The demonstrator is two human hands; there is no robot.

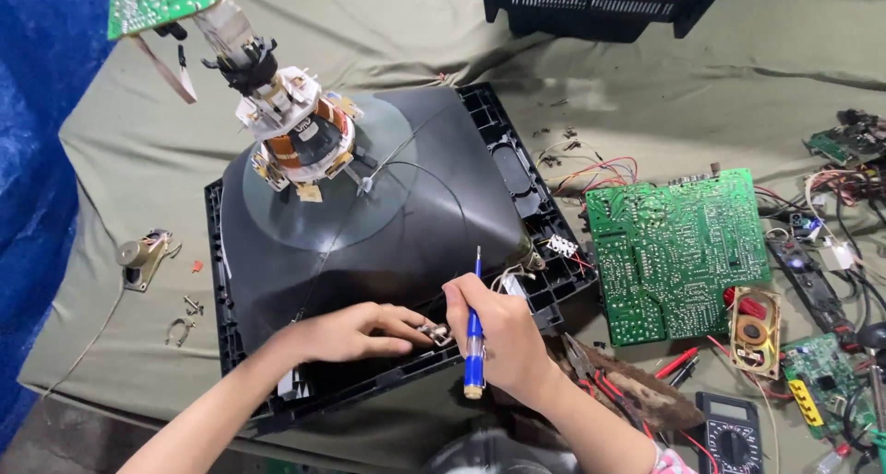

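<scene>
A black picture tube [388, 216] lies face down in its black plastic frame [535, 202], with a copper-wound yoke and neck [295, 132] sticking up at the back. My right hand [503, 340] grips a blue screwdriver [473, 340], its shaft pointing up. My left hand [341, 334] rests on the tube's near edge, fingers touching a small metal bracket [434, 331] right beside the screwdriver.
A large green circuit board [678, 243] lies right of the tube, with red wires, a speaker [755, 331], pliers [591, 368] and a multimeter [729, 432] near it. A black crate [600, 3] stands at the back. Screws and a small metal part [143, 257] lie left.
</scene>
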